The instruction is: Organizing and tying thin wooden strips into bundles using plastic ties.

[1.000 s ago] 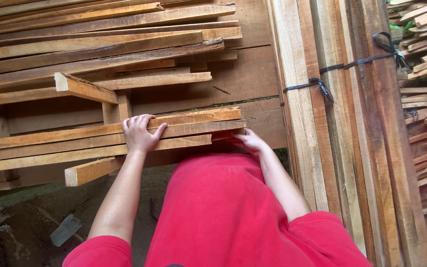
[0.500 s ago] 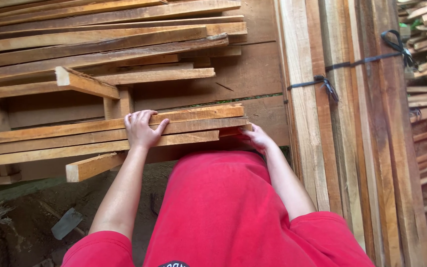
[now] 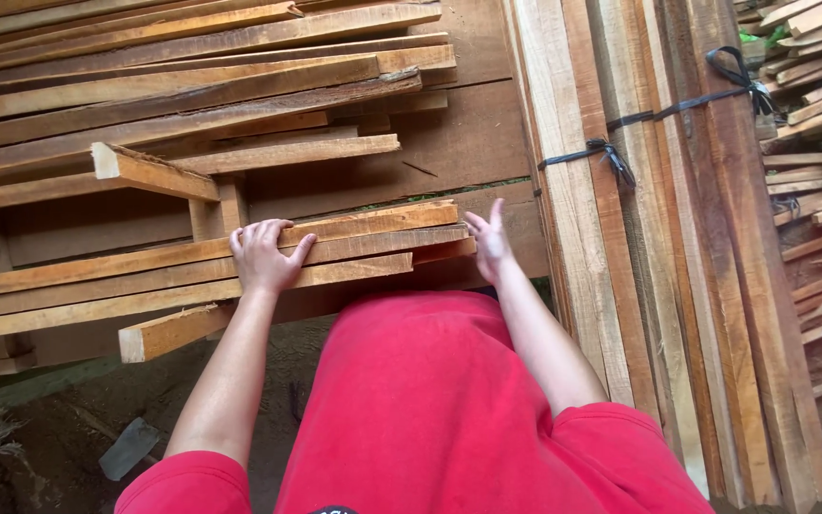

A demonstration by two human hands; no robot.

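The left hand [image 3: 264, 255] lies flat with spread fingers on the long wood strips [image 3: 145, 276] mid-frame, and the open right hand [image 3: 489, 243] touches their ends, holding nothing.

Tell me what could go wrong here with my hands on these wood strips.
The left hand presses flat on the stacked strips, whose rough edges could give splinters. The right hand sits open at the strip ends, where a sliding strip might pinch fingers. The short block juts out below and may drop.

A timber yard: rough-sawn wooden slats [image 3: 192, 57] lie stacked across the upper left, strapped plank bundles [image 3: 639, 238] stand at right, over a bare dirt floor [image 3: 40, 419].
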